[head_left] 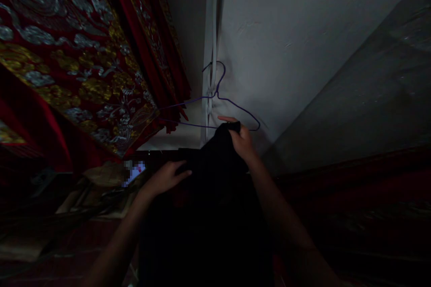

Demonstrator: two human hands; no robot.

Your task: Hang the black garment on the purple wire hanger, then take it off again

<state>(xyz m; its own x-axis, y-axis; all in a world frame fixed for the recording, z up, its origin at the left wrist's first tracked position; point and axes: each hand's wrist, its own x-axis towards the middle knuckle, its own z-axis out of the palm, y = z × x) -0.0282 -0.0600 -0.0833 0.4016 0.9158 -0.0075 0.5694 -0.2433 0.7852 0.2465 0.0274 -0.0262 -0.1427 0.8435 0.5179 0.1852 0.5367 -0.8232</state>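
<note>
A dark purple wire hanger (238, 105) hangs by its hook from a pale vertical strip or cord. Draped below it is a black cloth (215, 179), perhaps a garment; its details are lost in the dark. My right hand (243, 142) grips the cloth's upper end beside the hanger's bottom bar, one finger stretched out to the left. Whether the cloth passes over the bar I cannot tell. On the cloth's left side is my left hand (170, 177), thumb and finger apart against the dark fabric.
Red fabric with gold and silver embroidery (84, 54) hangs at the upper left, close to the hanger's left end. Behind the hanger stands a grey-white wall (286, 31). Brown packages or papers (101, 193) lie at the lower left, in dim light.
</note>
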